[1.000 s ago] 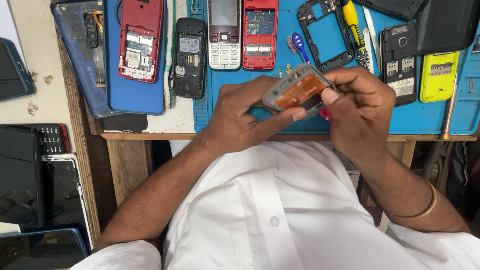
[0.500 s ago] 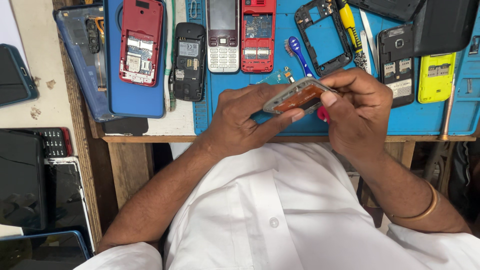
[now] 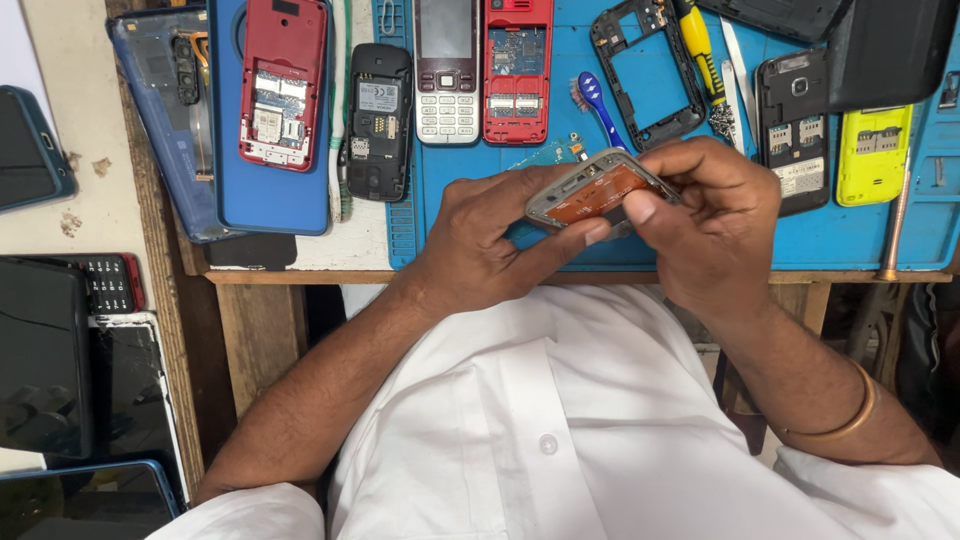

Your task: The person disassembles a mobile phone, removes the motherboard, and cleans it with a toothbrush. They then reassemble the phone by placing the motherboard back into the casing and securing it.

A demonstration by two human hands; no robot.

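Note:
Both of my hands hold a small opened phone body (image 3: 592, 188) with a grey frame and an orange inside, tilted above the front edge of the blue work mat (image 3: 800, 250). My left hand (image 3: 490, 240) grips it from below and the left, fingers under the frame. My right hand (image 3: 712, 225) pinches its right end, thumb pressed on the orange face. A blue toothbrush (image 3: 596, 104) lies on the mat just behind the phone body.
Behind my hands lie several opened phones: a red one (image 3: 283, 85) on a blue case, a black one (image 3: 379, 120), a keypad phone (image 3: 447, 70), a red board-side phone (image 3: 517, 70), an empty black frame (image 3: 648, 70), a yellow cover (image 3: 872, 155). Dark screens (image 3: 45, 370) sit left.
The phone body has tipped so its orange face shows more edge-on, and my right thumb has shifted onto its right end. Both hands stay in the same spot.

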